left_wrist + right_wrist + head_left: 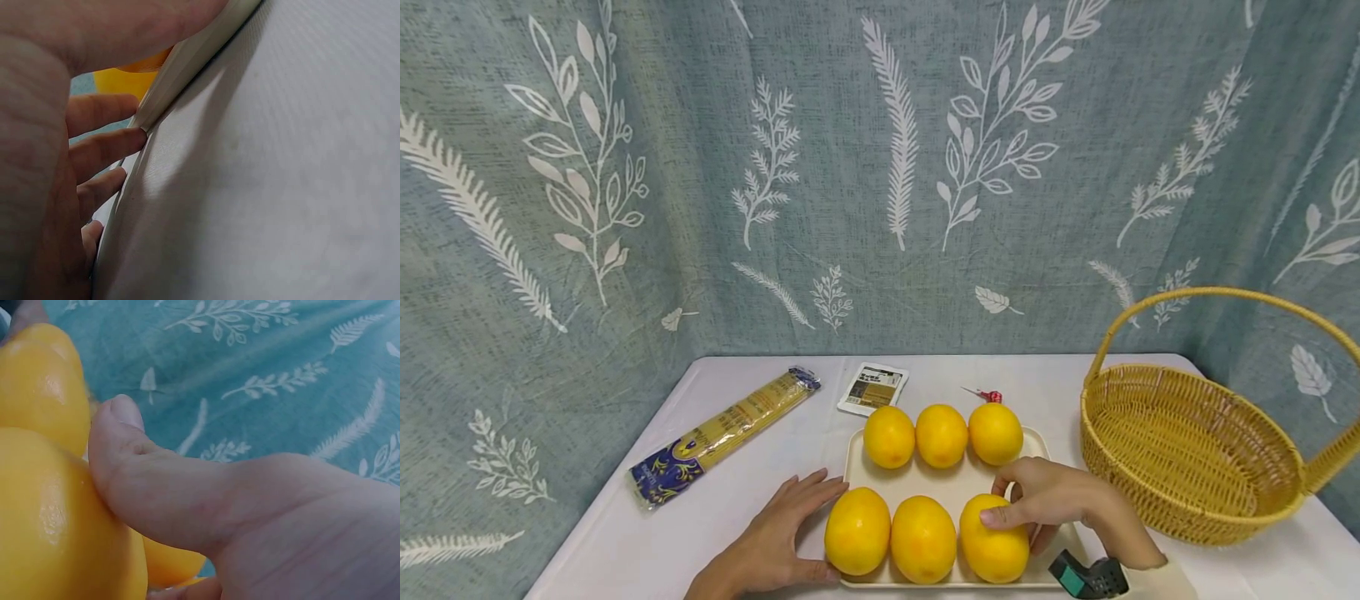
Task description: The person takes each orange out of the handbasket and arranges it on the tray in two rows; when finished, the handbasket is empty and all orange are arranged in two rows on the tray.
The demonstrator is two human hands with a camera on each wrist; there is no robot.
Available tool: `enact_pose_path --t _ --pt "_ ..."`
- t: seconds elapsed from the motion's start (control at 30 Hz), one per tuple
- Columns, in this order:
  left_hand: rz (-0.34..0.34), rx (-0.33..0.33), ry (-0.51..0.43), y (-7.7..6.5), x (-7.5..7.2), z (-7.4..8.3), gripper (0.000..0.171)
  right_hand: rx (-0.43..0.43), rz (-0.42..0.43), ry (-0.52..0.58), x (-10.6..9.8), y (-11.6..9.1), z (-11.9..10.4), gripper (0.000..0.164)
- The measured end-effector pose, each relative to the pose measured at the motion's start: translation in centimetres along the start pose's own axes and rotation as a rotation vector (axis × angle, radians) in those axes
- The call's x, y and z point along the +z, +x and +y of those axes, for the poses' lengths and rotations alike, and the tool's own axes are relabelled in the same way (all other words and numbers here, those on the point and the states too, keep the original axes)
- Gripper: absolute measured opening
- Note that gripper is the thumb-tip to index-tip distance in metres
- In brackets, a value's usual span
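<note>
A cream tray (pixel 947 490) holds oranges in a back row of three and a front row of three. My right hand (pixel 1051 502) grips the front-right orange (pixel 994 552), thumb on its top and fingers behind its right side. In the right wrist view the thumb (pixel 156 487) presses against that orange (pixel 56 531). Beside the tray's left edge is my left hand (pixel 778 537), its fingers spread and loosely bent near the front-left orange (pixel 856 533). The left wrist view shows its fingertips touching the tray's rim (pixel 164 94).
A wicker basket (pixel 1187 517) with a tall handle stands right of the tray. A pack of spaghetti (pixel 726 433) lies at the left. Behind the tray are a flat white-edged packet (pixel 872 388) and a small red-handled pointed tool (pixel 991 396). A patterned curtain (pixel 850 167) hangs behind the table.
</note>
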State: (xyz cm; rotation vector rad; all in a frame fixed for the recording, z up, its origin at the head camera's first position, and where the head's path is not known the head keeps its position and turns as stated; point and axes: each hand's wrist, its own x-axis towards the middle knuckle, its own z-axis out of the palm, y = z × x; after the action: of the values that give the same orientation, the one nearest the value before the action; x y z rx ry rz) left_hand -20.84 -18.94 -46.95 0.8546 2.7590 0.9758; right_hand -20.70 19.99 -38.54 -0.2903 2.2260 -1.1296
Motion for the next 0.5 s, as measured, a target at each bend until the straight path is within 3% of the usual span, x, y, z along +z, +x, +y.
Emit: enact_pose_path --t 0.3,0.5 --pt "0.001 -0.003 -0.008 0.04 -0.07 -0.07 0.098 0.016 -0.017 0.003 -0.44 -0.40 0.00 0.041" --pt "-0.022 -0.032 -0.040 0.04 -0.04 0.13 0.097 0.006 -0.007 -0.029 -0.66 -0.65 0.14 0.044"
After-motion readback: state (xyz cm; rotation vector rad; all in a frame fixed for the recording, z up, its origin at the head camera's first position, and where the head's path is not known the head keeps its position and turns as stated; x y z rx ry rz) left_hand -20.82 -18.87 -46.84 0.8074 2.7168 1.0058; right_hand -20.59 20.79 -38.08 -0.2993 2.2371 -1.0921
